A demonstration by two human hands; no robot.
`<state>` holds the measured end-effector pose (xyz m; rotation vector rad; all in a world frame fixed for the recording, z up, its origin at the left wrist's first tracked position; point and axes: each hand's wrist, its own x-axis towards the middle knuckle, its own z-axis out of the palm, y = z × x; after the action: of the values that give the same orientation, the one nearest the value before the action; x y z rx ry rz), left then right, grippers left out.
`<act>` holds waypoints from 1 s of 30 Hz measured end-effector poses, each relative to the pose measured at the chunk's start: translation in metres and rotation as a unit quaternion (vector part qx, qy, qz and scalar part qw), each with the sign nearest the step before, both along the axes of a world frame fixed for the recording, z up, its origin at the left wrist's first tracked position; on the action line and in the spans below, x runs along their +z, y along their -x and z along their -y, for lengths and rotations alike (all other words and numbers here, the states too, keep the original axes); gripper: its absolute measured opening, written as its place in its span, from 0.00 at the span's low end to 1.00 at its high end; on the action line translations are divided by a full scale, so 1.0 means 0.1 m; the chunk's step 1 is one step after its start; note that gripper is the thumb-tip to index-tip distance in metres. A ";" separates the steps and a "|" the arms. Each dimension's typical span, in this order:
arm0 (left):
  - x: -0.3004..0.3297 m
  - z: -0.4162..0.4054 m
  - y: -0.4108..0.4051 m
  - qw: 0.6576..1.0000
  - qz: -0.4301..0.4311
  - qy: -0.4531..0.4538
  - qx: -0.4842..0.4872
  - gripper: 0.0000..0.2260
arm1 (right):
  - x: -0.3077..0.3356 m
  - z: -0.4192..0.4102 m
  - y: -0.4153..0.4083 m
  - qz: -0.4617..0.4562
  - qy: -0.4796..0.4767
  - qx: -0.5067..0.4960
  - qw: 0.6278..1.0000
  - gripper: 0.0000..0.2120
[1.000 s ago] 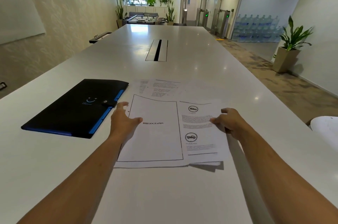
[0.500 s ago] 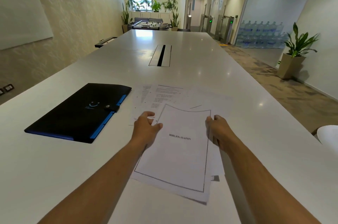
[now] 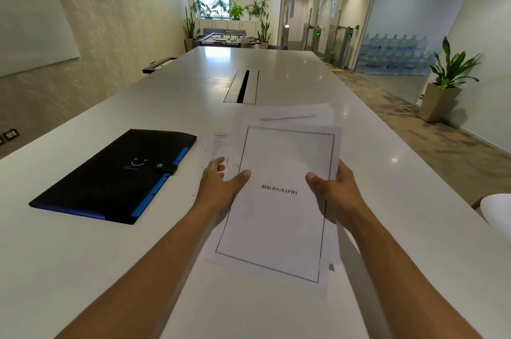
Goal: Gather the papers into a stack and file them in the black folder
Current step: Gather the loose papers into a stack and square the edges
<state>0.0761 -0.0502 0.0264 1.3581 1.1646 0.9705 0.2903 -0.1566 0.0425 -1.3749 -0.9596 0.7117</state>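
Observation:
A loose stack of white papers (image 3: 279,217), its top sheet bordered and printed "BIBLIOGRAPHY", is lifted off the white table (image 3: 83,269). My left hand (image 3: 221,186) grips the stack's left edge, thumb on top. My right hand (image 3: 334,192) grips its right edge the same way. The sheets under the top one are fanned out unevenly at the far end. One more printed sheet (image 3: 218,145) lies flat on the table, partly hidden behind the stack. The black folder (image 3: 110,175) with blue edging and a snap tab lies shut on the table to the left.
A recessed metal cable slot (image 3: 242,87) runs down the table's middle beyond the papers. A white rounded chair back (image 3: 497,214) shows at the right table edge. A potted plant (image 3: 445,81) stands on the floor to the right.
The two side-by-side piles were slid together into one stack. Both hands then took its edges and raised it off the table towards me.

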 end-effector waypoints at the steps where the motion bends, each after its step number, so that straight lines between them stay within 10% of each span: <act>1: 0.09 0.00 0.02 1.000 0.015 0.004 -0.022 0.35 | 0.07 0.00 -0.01 0.012 -0.021 -0.006 1.000 0.20; 12: 0.75 0.05 0.04 0.965 0.077 -0.243 -0.055 0.14 | 0.77 -0.01 0.08 0.064 -0.202 -0.050 0.976 0.16; 30: 0.53 0.13 -0.02 0.977 0.099 -0.190 -0.021 0.18 | 0.20 -0.04 0.24 0.050 -0.140 -0.049 0.988 0.14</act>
<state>0.0778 -0.0628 0.0798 1.5348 0.8229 1.3134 0.2662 -0.1524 0.0623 -1.2091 -1.0226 0.4193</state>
